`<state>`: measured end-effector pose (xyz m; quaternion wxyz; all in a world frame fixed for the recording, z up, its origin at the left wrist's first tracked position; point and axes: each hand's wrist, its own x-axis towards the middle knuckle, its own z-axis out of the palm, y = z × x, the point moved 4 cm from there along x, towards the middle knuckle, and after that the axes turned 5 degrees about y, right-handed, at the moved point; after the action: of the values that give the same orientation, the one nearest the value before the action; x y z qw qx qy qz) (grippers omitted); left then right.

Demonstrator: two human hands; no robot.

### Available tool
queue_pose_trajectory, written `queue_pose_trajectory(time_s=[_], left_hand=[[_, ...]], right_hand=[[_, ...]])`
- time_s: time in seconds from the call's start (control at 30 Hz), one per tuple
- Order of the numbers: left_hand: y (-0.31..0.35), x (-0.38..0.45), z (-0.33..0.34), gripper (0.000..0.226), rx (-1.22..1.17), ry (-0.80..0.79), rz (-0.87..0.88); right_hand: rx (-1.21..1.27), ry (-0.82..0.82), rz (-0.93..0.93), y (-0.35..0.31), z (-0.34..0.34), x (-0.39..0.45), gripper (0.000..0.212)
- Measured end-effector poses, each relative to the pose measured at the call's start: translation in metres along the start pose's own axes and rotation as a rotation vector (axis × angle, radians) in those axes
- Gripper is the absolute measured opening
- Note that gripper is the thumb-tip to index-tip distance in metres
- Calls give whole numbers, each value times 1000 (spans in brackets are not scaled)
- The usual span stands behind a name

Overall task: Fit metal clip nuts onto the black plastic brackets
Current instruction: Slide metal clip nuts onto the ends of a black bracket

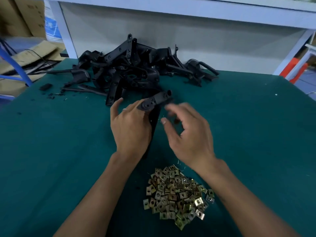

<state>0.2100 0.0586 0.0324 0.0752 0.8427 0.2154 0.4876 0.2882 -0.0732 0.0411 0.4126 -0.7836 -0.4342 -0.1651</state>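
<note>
A black plastic bracket [156, 100] is held up over the middle of the green table [248, 134], its round holed end resting over the left hand's fingers and its far end pointing away to the right; a long dark arm of it runs down behind the left hand [130, 129], which covers most of that part. The left hand grips the bracket, fingers curled round it, a ring on one finger. The right hand [186, 134] hovers just beside the bracket, its fingertips smeared by motion blur; the fingers are loosely bent, and whether they pinch a clip nut cannot be made out. Near the person, between the forearms, lies a loose heap of brass-coloured metal clip nuts [177, 195], flat on the cloth. At the far edge of the table a tangled pile of black brackets [130, 69] leans against a pale panel [188, 36]. Cardboard boxes [22, 16] stand beyond the table on the left, partly cut off.
</note>
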Motion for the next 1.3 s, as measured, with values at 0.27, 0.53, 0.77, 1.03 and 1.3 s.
queue_pose_trajectory(time_s=[0.27, 0.53, 0.77, 1.03, 1.3], left_hand=[[14, 6, 2, 30, -72, -225, 213], [20, -11, 7, 20, 35, -217, 147], [9, -29, 20, 57, 59, -367, 190], [2, -36, 29, 53, -24, -420, 145], [4, -32, 31, 67, -45, -438, 122]], right_hand=[[-197, 56, -168, 12, -8, 9, 26], [297, -127, 200, 23, 9, -12, 27], [446, -201, 468, 52, -10, -37, 18], [349, -477, 355, 47, -41, -83, 15], [249, -532, 366, 29, -24, -73, 13]])
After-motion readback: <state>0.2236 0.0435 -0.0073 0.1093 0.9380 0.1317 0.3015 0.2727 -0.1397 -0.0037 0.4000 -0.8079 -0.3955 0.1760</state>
